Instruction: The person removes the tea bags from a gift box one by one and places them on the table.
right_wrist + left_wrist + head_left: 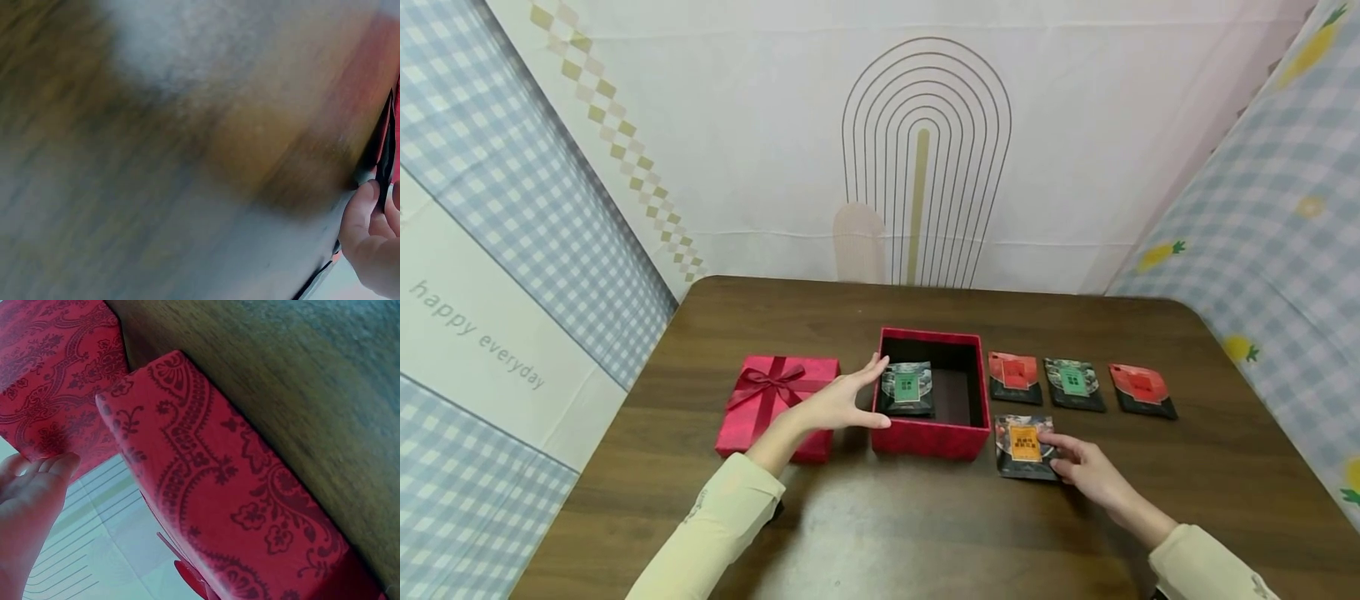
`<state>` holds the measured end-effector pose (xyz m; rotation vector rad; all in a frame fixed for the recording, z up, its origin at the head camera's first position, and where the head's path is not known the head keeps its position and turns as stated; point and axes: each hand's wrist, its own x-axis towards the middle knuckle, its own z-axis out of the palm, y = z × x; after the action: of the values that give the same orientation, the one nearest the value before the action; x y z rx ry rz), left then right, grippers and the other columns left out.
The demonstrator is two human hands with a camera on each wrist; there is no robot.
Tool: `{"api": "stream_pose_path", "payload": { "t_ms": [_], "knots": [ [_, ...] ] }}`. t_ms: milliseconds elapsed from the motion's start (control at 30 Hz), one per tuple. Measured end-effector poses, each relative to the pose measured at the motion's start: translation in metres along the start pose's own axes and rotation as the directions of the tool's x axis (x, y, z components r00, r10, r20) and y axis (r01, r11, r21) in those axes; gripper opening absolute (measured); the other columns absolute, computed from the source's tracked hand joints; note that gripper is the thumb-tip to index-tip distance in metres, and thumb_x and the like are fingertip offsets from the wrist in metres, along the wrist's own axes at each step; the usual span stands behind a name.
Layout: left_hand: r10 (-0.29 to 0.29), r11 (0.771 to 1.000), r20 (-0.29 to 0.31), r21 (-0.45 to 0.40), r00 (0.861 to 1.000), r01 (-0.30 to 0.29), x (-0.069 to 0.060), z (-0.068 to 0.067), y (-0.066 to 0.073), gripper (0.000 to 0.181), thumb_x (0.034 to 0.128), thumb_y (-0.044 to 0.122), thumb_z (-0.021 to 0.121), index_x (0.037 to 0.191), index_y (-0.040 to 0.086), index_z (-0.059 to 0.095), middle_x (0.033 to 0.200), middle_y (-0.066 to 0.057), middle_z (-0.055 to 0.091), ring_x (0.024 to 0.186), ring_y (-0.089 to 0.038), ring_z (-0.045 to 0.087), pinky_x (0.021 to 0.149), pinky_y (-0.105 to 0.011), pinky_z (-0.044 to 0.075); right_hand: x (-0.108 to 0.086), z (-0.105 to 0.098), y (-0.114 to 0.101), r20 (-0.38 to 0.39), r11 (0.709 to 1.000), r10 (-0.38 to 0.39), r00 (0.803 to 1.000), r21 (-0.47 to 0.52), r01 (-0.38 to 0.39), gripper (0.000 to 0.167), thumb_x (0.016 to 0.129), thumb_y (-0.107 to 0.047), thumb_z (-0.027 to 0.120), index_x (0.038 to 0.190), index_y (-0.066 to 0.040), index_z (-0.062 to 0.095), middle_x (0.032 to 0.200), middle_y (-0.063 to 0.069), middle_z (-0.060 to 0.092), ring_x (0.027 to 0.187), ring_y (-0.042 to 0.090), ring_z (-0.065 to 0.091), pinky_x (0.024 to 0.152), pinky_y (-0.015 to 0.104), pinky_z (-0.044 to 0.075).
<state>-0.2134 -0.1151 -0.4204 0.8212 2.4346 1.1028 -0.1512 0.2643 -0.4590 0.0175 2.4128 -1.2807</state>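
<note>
An open red box [931, 440] stands mid-table, with a green-labelled packet [907, 388] inside on its left. My left hand [842, 402] is at the box's left side, fingers spread along the wall and thumb near the front corner; in the left wrist view the fingers of the hand [39, 494] lie by the patterned red box [59, 381]. To the right of the box, my right hand [1093, 475] pinches the right edge of an orange-labelled packet [1025, 447]. The right wrist view shows the hand [374, 240] gripping a dark packet edge [385, 162].
A red lid [747, 423] with a ribbon bow lies left of the box. Behind the orange-labelled packet, a row holds a red packet [1015, 377], a green-labelled packet [1074, 384] and another red packet [1142, 390]. A curtain hangs behind the table [880, 533].
</note>
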Motion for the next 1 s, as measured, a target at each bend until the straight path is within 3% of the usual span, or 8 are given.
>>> {"api": "stream_pose_path", "payload": {
  "t_ms": [300,600,867,1000],
  "knots": [
    [0.0,1.0,0.014,0.012,1.0,0.0,0.001,0.0,-0.002,0.091,0.0804,0.035,0.068,0.147,0.01,0.012,0.152,-0.012,0.004,0.137,-0.027,0.018,0.107,-0.045,0.022,-0.003,0.001,0.0,-0.036,0.999,0.003,0.999,-0.05,-0.004,0.044,0.088,0.0,0.051,0.13,0.008,0.043,0.133,0.032,0.037,0.096,0.025,0.05,0.071,0.031,0.048],
    [-0.002,1.0,0.009,0.009,1.0,0.002,0.001,-0.002,-0.001,0.091,0.0802,0.035,0.068,0.147,0.01,0.012,0.152,-0.013,0.004,0.137,-0.027,0.017,0.108,-0.045,0.021,-0.01,0.001,-0.002,-0.049,0.988,-0.029,0.998,-0.154,0.021,0.041,0.089,-0.011,0.055,0.126,0.006,0.049,0.128,0.033,0.042,0.101,0.031,0.048,0.081,0.043,0.043],
    [-0.009,1.0,0.016,-0.002,1.0,0.009,0.0,-0.002,0.001,0.091,0.0802,0.035,0.069,0.147,0.011,0.012,0.152,-0.012,0.004,0.137,-0.027,0.017,0.108,-0.045,0.021,-0.012,0.002,-0.001,-0.056,0.979,-0.067,0.996,-0.197,0.054,0.04,0.089,-0.015,0.057,0.123,0.006,0.052,0.123,0.03,0.047,0.093,0.026,0.05,0.074,0.036,0.044],
    [-0.004,1.0,0.013,-0.007,1.0,0.004,0.0,0.0,-0.001,0.091,0.0803,0.035,0.069,0.147,0.012,0.012,0.152,-0.012,0.004,0.137,-0.027,0.017,0.108,-0.045,0.022,-0.013,0.001,-0.001,-0.067,0.977,-0.086,0.994,-0.201,0.071,0.038,0.09,-0.015,0.055,0.121,0.006,0.053,0.124,0.031,0.047,0.103,0.035,0.05,0.082,0.046,0.044]
  ]
}}
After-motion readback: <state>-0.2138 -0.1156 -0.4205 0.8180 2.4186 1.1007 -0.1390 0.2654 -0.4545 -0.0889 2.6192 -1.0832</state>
